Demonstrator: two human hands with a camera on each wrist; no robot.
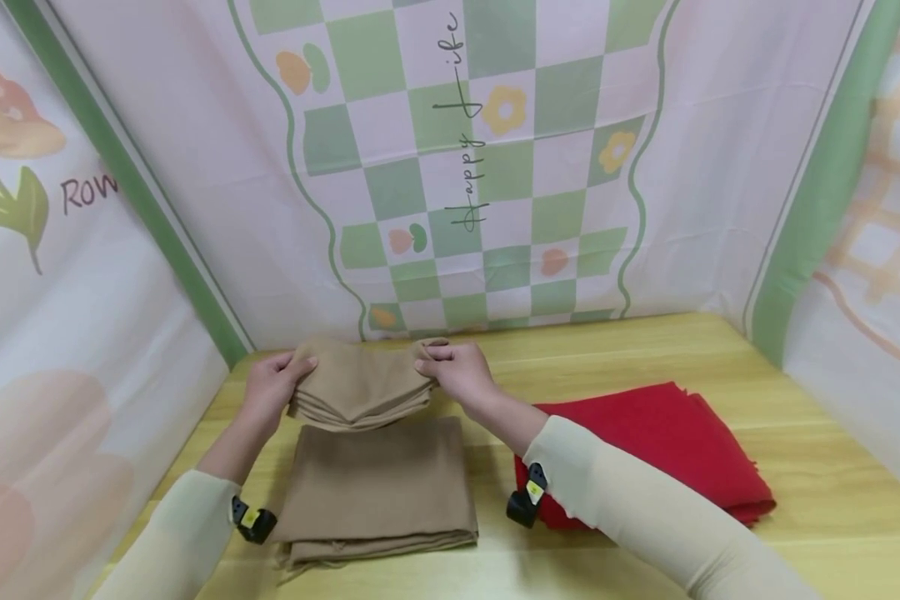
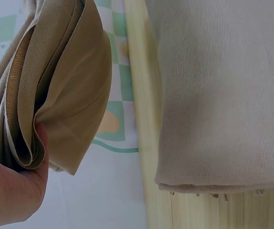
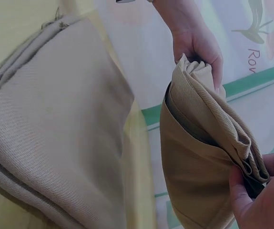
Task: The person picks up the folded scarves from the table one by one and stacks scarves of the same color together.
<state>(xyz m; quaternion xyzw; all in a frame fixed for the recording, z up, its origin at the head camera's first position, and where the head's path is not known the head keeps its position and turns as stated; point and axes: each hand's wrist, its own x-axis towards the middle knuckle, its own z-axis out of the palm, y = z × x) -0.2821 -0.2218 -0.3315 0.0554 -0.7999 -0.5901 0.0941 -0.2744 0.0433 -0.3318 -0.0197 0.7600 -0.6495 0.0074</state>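
Both hands hold up a folded tan cloth [image 1: 363, 379] in several layers, sagging in the middle. My left hand [image 1: 267, 390] grips its left end, thumb on the near side. At the right end, my right hand [image 1: 462, 375] pinches the layers between thumb and fingers. The left wrist view shows the stacked folds of this cloth [image 2: 75, 90] above the left thumb [image 2: 42, 143], with a stitched edge inside. On the table just below and nearer lies a second folded cloth [image 1: 382, 483], greyish brown, flat, with loose threads along its edge [image 3: 60, 21].
A folded red cloth [image 1: 660, 442] lies at the right, partly behind the right forearm. The wooden table [image 1: 570, 358] ends at a printed checkered curtain [image 1: 495, 192] at the back. More printed fabric [image 1: 82, 333] hangs close along the left side, and also along the right.
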